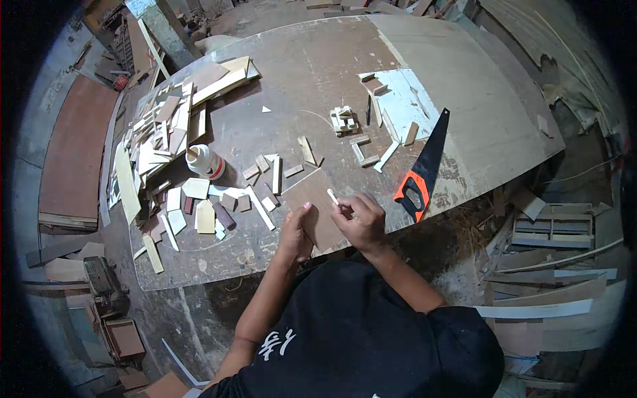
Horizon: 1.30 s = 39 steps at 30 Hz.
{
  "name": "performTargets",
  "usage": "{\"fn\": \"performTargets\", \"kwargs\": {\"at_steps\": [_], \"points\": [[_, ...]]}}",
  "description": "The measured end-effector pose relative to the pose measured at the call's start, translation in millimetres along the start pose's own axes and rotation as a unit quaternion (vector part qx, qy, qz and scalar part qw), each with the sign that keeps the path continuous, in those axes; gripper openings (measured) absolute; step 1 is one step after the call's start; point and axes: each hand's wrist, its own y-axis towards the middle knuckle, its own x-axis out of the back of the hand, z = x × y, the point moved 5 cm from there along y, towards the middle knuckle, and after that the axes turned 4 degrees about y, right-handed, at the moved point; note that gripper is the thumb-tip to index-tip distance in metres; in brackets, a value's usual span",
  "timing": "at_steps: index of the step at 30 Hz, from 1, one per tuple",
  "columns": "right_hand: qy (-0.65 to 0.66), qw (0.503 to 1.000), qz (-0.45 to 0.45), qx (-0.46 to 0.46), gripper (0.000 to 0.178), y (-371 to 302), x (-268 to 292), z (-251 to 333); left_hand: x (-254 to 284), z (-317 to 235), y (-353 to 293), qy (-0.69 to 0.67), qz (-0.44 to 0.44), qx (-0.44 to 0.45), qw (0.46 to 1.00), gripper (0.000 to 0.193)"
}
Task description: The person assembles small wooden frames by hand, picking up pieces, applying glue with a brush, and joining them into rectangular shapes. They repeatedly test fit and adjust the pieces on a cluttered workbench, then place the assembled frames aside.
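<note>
A thin brown wooden board [317,211] lies at the table's near edge, tilted to its sides. My left hand [296,233] grips the board's left edge, thumb on top and the other fingers partly hidden. Over the board's right part, my right hand [361,220] pinches a small pale stick [332,196] with a whitish end. That end is at or just above the board; I cannot tell whether it touches. Left of the board lie several small wood blocks [292,170] and strips. A white bottle [206,162] with a red-marked label stands farther left, a stick in its mouth.
An orange-handled handsaw [424,169] lies to the right, its dark blade pointing away. Beyond my hands are a small stacked wooden piece [344,121], a U-shaped wooden piece [363,151] and a white-painted panel [408,99]. Wood offcuts [169,126] heap up on the table's left.
</note>
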Motion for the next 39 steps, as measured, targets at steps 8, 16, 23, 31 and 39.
{"fn": "performTargets", "kwargs": {"at_steps": [8, 16, 23, 31, 39], "points": [[0.005, 1.000, -0.016, -0.006, 0.013, -2, 0, -1, 5, 1, 1, -0.001, 0.015, -0.001, 1.000, 0.035], [0.008, 1.000, -0.008, -0.002, 0.013, -4, 1, -2, 3, -2, -3, 0.017, 0.032, 0.003, 0.999, 0.038], [-0.006, 1.000, -0.002, 0.016, 0.013, -4, 3, 2, 2, -2, -4, 0.017, 0.026, -0.010, 0.999, 0.034], [-0.005, 1.000, -0.005, 0.007, 0.012, -6, 2, -1, 0, 2, -4, 0.008, 0.000, -0.013, 1.000, 0.029], [-0.009, 1.000, -0.004, 0.006, 0.012, -8, 0, -5, 3, 5, -2, 0.003, 0.020, -0.018, 1.000, 0.034]]}}
